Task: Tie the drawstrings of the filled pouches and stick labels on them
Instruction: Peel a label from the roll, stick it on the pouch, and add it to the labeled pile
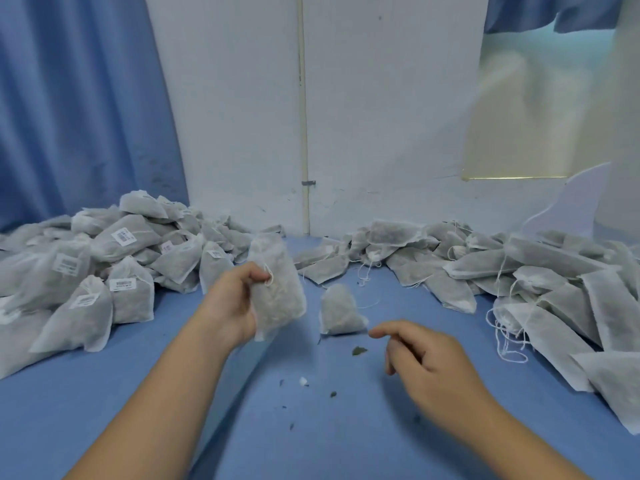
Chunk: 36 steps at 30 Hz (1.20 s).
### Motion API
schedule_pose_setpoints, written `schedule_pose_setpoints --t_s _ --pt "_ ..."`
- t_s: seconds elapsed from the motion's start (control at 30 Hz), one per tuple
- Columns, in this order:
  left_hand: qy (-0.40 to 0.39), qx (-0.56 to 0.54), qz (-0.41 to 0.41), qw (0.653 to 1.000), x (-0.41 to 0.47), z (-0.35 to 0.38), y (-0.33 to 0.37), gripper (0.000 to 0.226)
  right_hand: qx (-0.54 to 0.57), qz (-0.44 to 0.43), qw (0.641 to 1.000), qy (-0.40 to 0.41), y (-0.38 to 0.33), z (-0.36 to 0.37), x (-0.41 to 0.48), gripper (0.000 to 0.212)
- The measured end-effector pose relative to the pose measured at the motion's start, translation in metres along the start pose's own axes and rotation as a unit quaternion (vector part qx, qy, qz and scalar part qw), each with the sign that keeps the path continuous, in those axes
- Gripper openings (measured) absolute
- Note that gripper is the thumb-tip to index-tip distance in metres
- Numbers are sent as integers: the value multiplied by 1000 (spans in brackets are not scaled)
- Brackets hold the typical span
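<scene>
— What's in the left hand?

— A filled pouch, gripped along its edge and held off the blue table. The thumb sits by the drawstring.

— And the right hand?

— It holds nothing. It hovers low over the table, fingers loosely bent, forefinger reaching toward a smaller pouch that lies alone near the middle.

— Where are the others?

— The labelled pouches are heaped along the left edge, barcode stickers showing. The unlabelled pouches are piled along the right edge and back toward the wall, their strings trailing loose.

— Anything else on the table?

— Some leaf crumbs, just beside the right hand.
</scene>
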<state>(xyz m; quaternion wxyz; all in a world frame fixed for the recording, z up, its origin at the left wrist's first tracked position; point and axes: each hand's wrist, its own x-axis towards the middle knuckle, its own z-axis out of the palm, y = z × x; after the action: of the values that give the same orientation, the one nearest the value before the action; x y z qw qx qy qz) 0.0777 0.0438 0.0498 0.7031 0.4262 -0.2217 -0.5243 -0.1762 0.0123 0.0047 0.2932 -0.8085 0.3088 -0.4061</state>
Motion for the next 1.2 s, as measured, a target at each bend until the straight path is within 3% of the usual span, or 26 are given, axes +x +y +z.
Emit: schedule_pose_setpoints --t_s 0.13,0.23,0.4,0.53,0.8,1.2 --pt "43 -32 22 998 1 -54 16 28 0 5 1000 -21 -15 27 27 44" --pt "59 -38 -5 998 4 -77 7 28 -20 22 999 -25 -20 62 53 38" --pt "51 -17 -56 997 16 -88 -1 34 -102 67 990 -74 -8 127 86 21" --pt "25 34 -87 995 23 -96 -2 43 -105 67 991 -55 4 157 90 15" --pt "-4 65 -115 991 33 -98 -7 33 -132 9 990 -44 11 160 87 17" --pt "-24 94 -114 989 33 -97 -7 38 -141 -20 990 -2 6 159 86 18"
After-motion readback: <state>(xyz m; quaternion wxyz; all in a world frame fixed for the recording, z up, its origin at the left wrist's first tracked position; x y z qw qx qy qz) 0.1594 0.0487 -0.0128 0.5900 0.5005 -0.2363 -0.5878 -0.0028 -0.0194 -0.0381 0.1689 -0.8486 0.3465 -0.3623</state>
